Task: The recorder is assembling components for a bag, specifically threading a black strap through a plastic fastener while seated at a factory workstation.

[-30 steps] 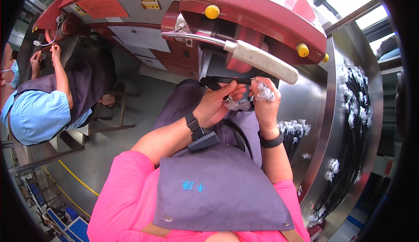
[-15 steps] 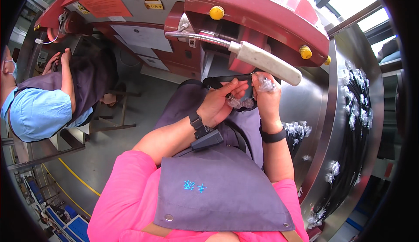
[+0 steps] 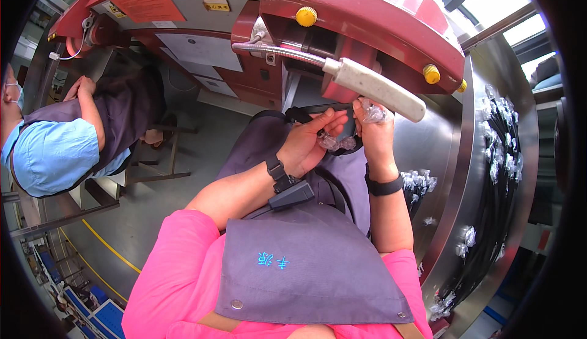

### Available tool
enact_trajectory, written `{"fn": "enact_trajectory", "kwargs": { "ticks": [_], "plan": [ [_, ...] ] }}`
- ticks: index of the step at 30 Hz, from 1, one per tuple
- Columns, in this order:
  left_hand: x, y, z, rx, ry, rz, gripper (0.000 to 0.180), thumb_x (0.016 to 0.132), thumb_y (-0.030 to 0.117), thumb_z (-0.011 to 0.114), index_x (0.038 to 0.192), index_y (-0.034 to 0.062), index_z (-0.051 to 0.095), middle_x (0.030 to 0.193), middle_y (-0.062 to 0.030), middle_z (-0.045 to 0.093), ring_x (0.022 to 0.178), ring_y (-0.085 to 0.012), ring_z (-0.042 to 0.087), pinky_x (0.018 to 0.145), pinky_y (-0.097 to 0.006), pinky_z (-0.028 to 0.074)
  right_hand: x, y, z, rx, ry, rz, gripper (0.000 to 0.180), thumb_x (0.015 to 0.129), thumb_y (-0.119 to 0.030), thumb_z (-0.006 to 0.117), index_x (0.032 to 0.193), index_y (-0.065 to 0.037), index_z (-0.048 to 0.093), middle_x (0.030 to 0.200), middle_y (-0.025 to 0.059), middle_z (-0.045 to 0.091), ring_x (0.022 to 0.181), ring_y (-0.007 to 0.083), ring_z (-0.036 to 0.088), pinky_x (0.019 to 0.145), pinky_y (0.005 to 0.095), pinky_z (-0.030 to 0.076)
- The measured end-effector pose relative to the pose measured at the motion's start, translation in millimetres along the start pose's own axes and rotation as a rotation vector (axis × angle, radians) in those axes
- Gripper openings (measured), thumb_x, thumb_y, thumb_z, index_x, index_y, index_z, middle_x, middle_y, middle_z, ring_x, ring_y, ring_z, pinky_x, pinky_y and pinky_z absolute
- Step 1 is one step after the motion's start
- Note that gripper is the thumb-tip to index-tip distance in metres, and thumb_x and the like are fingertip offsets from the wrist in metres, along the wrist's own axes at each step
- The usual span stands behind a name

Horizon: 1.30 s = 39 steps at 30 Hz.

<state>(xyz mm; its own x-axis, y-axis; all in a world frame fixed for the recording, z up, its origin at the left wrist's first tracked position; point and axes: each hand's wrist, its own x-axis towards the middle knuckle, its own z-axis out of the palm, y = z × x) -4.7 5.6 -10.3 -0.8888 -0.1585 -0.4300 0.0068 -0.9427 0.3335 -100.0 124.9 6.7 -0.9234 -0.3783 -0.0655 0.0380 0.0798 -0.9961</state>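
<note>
Black strap [image 3: 297, 115]: stretched just below the red wheel [image 3: 339, 91] — contact with it hidden, cannot tell; could get scuffed or pulled askew there, from too hard a push or a tilt.
Left hand [image 3: 302, 146], risk: close below the red wheel, so possibly grazed at the fingertips after a slip of the strap.
Clear wrapping [image 3: 374, 114]: crumpled, below the red wheel and to its right; could snag or tear, from hanging so close to a surface able to turn.
Left hand, grip: below the red wheel and to its left, fingers half curled about the strap, thumb near them; firm pinch or light steadying — cannot tell.
Right hand [image 3: 378, 140], grip: below the red wheel and to its right, fingers closed, pinching the strap's right end, wrapping bunched against them.
</note>
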Motion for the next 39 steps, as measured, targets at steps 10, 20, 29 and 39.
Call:
{"fn": "enact_trajectory", "kwargs": {
  "ticks": [10, 20, 29, 39],
  "plan": [
    [2.5, -2.6, 8.7, 0.019, -0.015, -0.005, 0.022, 0.093, 0.013, 0.062, 0.109, -0.0024, 0.062, 0.111, -0.0126, 0.066, 0.097, -0.016, 0.065, 0.083, -0.027, 0.054, -2.1, -7.1, -4.0, 0.099, 0.003, -0.005, 0.006, 0.091, -0.01, 0.064, 0.093, -0.005, 0.062, 0.069, -0.0031, 0.053, 0.054, 0.0039, 0.045, 0.046, 0.0196, 0.034],
    [-18.6, 1.1, 8.2, 0.337, -0.219, 0.068, 0.021, 0.091, 0.01, 0.063, 0.11, -0.0009, 0.065, 0.105, -0.0123, 0.069, 0.092, -0.0186, 0.068, 0.079, -0.029, 0.054, -33.4, 13.0, -27.1, 0.283, -0.063, -0.182, 0.02, 0.087, -0.013, 0.07, 0.098, 0.002, 0.065, 0.076, 0.0031, 0.06, 0.062, 0.0085, 0.052, 0.057, 0.0217, 0.04],
    [-16.6, 3.7, -6.5, 0.29, -0.209, 0.062, 0.022, 0.092, 0.012, 0.062, 0.11, 0.0004, 0.064, 0.11, -0.0149, 0.067, 0.093, -0.0186, 0.067, 0.079, -0.029, 0.055, -35.7, 5.2, -19.3, 0.064, -0.054, -0.204, 0.011, 0.086, -0.004, 0.068, 0.096, -0.001, 0.067, 0.077, -0.0008, 0.058, 0.064, 0.0052, 0.049, 0.057, 0.0204, 0.038],
    [-6.7, 4.3, -4.4, 0.121, -0.075, -0.017, 0.017, 0.093, 0.014, 0.062, 0.106, 0.0024, 0.064, 0.11, -0.0118, 0.067, 0.094, -0.0154, 0.064, 0.08, -0.028, 0.053, -17.6, 8.8, -5.6, 0.08, -0.006, -0.132, 0.019, 0.088, -0.009, 0.069, 0.106, -0.003, 0.068, 0.088, -0.0001, 0.066, 0.077, 0.0057, 0.057, 0.065, 0.0206, 0.044]
  ]
}}
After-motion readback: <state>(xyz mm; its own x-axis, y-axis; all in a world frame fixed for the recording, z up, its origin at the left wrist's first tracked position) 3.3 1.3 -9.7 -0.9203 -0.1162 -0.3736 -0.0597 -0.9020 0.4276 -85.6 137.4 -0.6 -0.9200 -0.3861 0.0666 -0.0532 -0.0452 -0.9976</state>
